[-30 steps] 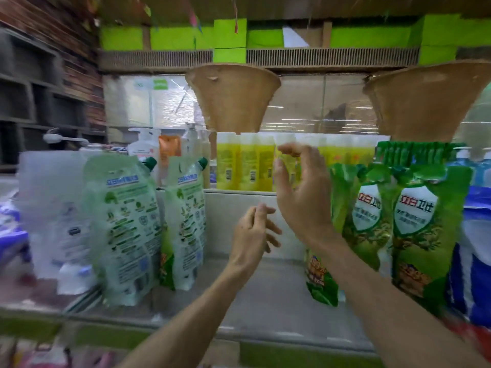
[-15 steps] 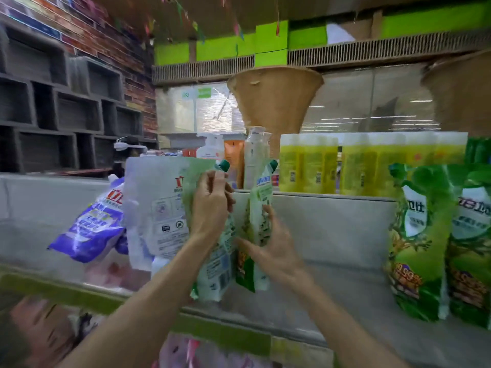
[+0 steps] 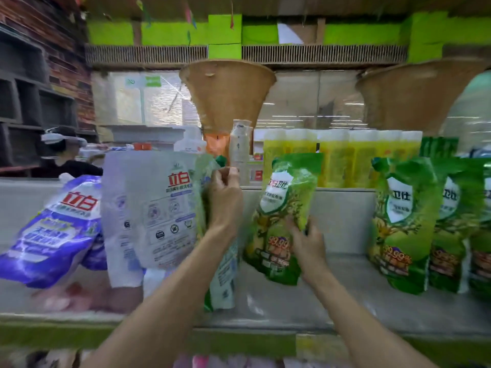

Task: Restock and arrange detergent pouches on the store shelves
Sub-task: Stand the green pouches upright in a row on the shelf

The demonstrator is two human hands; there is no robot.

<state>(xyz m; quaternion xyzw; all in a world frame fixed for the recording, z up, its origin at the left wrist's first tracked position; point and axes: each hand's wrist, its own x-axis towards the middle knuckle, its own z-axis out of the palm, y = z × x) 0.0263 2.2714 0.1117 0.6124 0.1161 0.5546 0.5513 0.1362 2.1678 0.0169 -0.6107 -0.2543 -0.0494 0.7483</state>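
My left hand (image 3: 224, 200) grips the top of a green-and-white detergent pouch (image 3: 221, 282) that stands back side out on the grey shelf (image 3: 305, 306). To its right my right hand (image 3: 308, 243) holds a green pouch (image 3: 284, 208) by its lower right edge, front side out and tilted to the left. A white pouch (image 3: 156, 208) with red characters leans just left of my left hand. A purple pouch (image 3: 57, 232) lies slanted at the far left. Several upright green pouches (image 3: 403, 224) stand at the right.
Yellow bottles (image 3: 345, 158) line the ledge behind the shelf, with a white bottle (image 3: 239, 147) beside them. Two woven baskets (image 3: 228, 94) hang above. A person (image 3: 63, 160) stands behind the shelf at the left. Pink packs (image 3: 79, 296) lie low on the left.
My right hand has taken the second green pouch and turned it front side out, shifting it right. My left hand stays on the top of the green-and-white pouch.
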